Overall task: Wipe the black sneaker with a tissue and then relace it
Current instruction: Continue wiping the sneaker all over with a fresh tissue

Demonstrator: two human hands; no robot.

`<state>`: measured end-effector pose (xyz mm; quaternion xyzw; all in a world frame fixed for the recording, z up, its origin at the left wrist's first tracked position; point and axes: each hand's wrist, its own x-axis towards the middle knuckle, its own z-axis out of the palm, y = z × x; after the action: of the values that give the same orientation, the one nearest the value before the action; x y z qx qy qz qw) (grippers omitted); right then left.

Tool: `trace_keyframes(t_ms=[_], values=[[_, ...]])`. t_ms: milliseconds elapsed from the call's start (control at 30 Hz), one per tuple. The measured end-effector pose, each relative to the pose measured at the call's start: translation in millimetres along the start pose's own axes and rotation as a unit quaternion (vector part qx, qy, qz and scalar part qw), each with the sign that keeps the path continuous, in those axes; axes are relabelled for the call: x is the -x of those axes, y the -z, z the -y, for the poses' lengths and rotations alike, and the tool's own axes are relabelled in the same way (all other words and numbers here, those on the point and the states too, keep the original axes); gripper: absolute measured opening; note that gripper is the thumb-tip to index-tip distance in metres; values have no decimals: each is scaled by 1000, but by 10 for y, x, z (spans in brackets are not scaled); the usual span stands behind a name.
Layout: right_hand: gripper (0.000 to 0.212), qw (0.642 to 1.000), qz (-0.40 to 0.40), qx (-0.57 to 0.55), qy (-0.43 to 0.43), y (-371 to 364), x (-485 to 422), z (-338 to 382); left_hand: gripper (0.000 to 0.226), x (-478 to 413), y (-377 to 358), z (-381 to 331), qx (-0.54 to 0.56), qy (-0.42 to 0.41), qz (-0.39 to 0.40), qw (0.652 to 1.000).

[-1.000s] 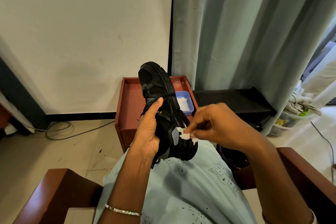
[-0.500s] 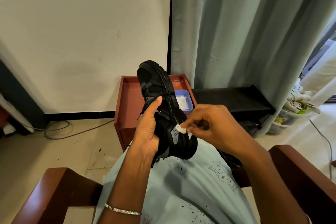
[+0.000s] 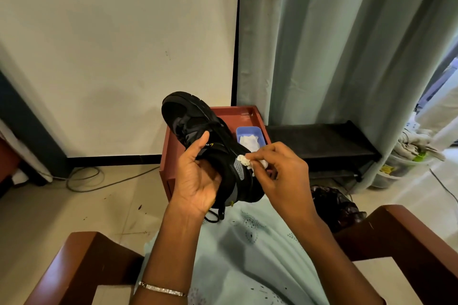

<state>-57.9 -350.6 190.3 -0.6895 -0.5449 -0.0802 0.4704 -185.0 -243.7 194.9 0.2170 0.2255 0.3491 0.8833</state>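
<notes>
From my remote seat I see the black sneaker (image 3: 193,121) held up over the lap, toe pointing up and away, heel low against the pale green garment (image 3: 247,255); I cannot tell whether the heel rests on the cloth. The left hand (image 3: 198,181) grips the sneaker from its left side, palm facing me, thumb stretched up along the upper beside a small yellow mark, the other fingers hidden behind the shoe. The right hand (image 3: 285,173) pinches a crumpled white tissue (image 3: 244,160) between thumb and fingertips and presses it against the grey perforated panel (image 3: 239,168) near the heel. A loose black lace (image 3: 214,216) hangs out below the left palm. A thin bracelet (image 3: 162,288) circles the left wrist.

Behind the shoe stands a red worktop (image 3: 247,112) with a raised rim, and on it a small blue tray (image 3: 247,129) holding more white tissue (image 3: 249,142). To the right a low black shelf (image 3: 322,138) sits under a grey-green curtain (image 3: 334,44). A cable (image 3: 99,181) loops on the floor at left. Brown chair arms (image 3: 74,267) frame the lap on both sides.
</notes>
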Motion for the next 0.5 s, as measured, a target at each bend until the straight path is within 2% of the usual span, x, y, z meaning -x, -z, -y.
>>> trace_keyframes(t_ms=[100,200,233,333,500], values=[[15,999,-37,27,13,-50,-18,4,54,16,-29,-7,-27,6,32,999],[15,998,-43,39,24,-72,-63,-2,48,57,-85,5,-74,5,43,996],[16,998,-37,39,30,-79,-89,-14,48,81,-121,19,-96,10,42,994],[15,998,-5,39,41,-104,-168,-65,66,104,-173,90,-147,16,34,988],[15,999,35,26,2,-118,-196,-20,77,98,-214,218,-166,7,-20,986]])
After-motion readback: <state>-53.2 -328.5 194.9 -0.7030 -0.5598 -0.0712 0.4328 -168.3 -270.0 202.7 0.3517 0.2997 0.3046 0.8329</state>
